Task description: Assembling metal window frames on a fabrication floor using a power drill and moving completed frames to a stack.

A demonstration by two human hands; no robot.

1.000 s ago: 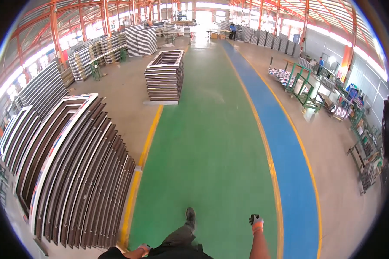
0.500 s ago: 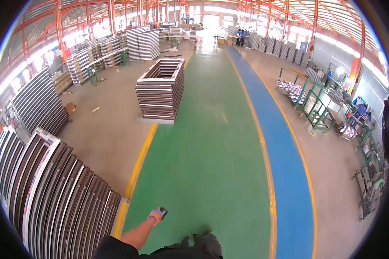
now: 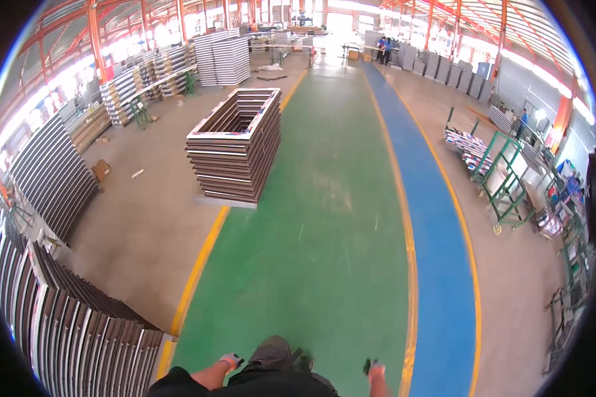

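Note:
My left hand (image 3: pixel 232 360), in a grey glove with dark fingertips, hangs low beside my body with its fingers curled in and nothing showing in them. My right hand (image 3: pixel 374 368), gloved in grey and dark, is at the lower edge over the green floor lane (image 3: pixel 311 264); its fingers are too small and smeared to read. Neither hand touches anything I can see. Nearest to the left hand is a row of dark brown and white frames (image 3: pixel 93 337) standing at the lower left. Ahead, left of the lane, rises a stack of rectangular frames (image 3: pixel 232 162) with hollow middles.
Yellow lines (image 3: pixel 202 268) border the green lane, and a blue lane (image 3: pixel 437 264) runs on its right. Green trolleys (image 3: pixel 506 185) stand along the right side. More frame stacks (image 3: pixel 53 175) line the left. Far ahead, people (image 3: pixel 384 49) stand near boxes.
I have moved forward along the green lane; the frame stack ahead looks nearer. My left hand has swung back toward my body, and my right hand has come into view.

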